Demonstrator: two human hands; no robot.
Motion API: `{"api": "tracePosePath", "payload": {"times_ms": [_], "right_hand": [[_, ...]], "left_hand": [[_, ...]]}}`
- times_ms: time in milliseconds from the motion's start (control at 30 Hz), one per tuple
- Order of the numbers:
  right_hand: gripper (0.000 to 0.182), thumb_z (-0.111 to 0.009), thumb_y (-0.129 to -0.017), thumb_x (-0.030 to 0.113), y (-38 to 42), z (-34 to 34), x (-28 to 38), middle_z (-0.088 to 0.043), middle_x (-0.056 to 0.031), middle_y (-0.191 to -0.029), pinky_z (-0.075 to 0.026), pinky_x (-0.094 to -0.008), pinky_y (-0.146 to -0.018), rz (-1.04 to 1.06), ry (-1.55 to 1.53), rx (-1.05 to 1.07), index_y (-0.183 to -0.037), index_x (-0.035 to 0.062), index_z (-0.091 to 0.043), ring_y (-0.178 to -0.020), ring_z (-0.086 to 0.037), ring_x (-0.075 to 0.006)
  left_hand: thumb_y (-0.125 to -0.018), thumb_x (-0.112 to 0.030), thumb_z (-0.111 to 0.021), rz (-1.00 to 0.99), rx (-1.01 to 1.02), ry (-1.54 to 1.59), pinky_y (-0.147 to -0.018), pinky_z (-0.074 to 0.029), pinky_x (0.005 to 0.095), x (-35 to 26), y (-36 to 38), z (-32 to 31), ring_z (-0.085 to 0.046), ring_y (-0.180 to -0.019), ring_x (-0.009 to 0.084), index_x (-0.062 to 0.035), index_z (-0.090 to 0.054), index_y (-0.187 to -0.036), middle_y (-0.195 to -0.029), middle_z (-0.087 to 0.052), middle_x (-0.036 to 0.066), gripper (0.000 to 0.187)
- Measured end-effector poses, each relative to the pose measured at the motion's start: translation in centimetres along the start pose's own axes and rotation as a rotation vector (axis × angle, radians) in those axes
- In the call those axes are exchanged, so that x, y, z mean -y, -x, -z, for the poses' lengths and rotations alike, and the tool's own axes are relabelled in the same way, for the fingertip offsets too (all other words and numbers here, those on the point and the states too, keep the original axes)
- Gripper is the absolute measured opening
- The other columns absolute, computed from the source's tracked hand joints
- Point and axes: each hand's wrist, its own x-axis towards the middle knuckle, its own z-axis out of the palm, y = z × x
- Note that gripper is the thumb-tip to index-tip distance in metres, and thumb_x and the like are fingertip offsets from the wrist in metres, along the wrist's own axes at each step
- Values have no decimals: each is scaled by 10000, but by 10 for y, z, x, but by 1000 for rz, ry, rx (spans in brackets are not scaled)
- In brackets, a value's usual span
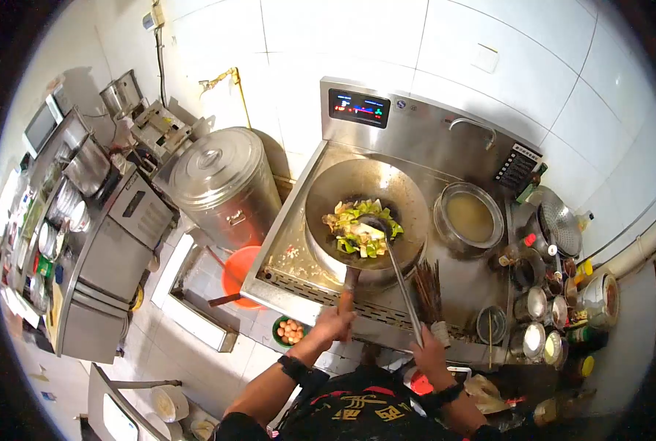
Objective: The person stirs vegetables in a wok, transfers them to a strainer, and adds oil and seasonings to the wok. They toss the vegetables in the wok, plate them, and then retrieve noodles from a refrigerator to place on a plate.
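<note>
My left hand (334, 325) is wrapped round the wooden handle (348, 290) of a large wok (409, 197) on the steel stove. In my right hand (431, 354) is the long metal handle of a ladle (401, 279). The ladle's bowl rests in the wok among green and pale yellow vegetable pieces (357, 239) with some browned bits. Right of the wok stands a metal pot (438, 214) with cloudy yellowish liquid. A bamboo brush (428, 294) lies on the stove just beyond my right hand.
A lidded steel drum (218, 169), an orange basin (241, 275) and a green bowl of eggs (289, 331) are at the left. Seasoning containers (532, 303) and a strainer (561, 229) crowd the right side. A faucet (475, 126) juts from the backsplash.
</note>
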Motion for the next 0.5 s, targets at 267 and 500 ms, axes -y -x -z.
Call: {"api": "tracePosePath", "payload": {"times_ms": [267,500], "right_hand": [[572,-483,-957,182,0,43,76,-629,-269,-990,-487,-528,-740,-29,346,82,-1469,15,-290,-845,-619,-445],[573,-469,-968,260,-87,-47,107,-617,-299,-780,-486,-546,-666,-2,-14,5,-1482,84,-286,-738,-599,-481]], "left_hand": [[-894,-194,-653,205,438,666,-503,-450,266,2,-26,4,-538,-591,129,-102,-517,-927,-753,-557,12,167],[-895,-175,-632,214,397,596,-483,-414,269,-8,-18,11,-466,-544,109,-142,-474,-845,-677,-482,-25,169]]}}
